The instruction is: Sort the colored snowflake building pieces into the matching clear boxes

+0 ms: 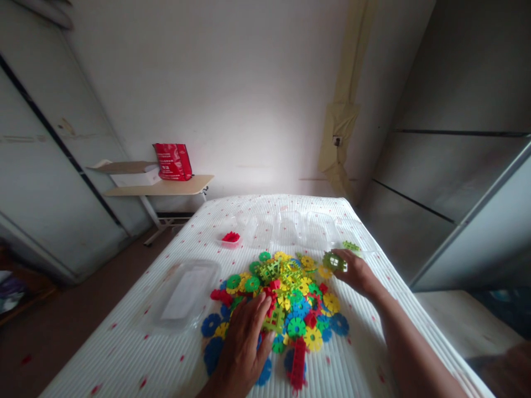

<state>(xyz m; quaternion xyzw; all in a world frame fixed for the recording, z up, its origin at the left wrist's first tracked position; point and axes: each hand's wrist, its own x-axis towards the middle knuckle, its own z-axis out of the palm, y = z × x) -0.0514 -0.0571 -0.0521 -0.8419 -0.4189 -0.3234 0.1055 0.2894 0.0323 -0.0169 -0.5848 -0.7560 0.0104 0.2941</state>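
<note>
In the head view, the right arm stretches forward, the right hand pinching an olive-green lattice piece at the far right of the plastic-piece pile. The left hand lies over the pile's near left, thumb apart, hiding pieces; whether it grips anything, I cannot tell. Clear compartments show faintly; both forearms are cut off.

Both out: L hand near, R hand farther.
L: back up, fingers pointing far, thumb apart to the rt. R: at scene's rt, fingertips pinched, pointing left; R forearm bare, slanted to near rt.
</note>
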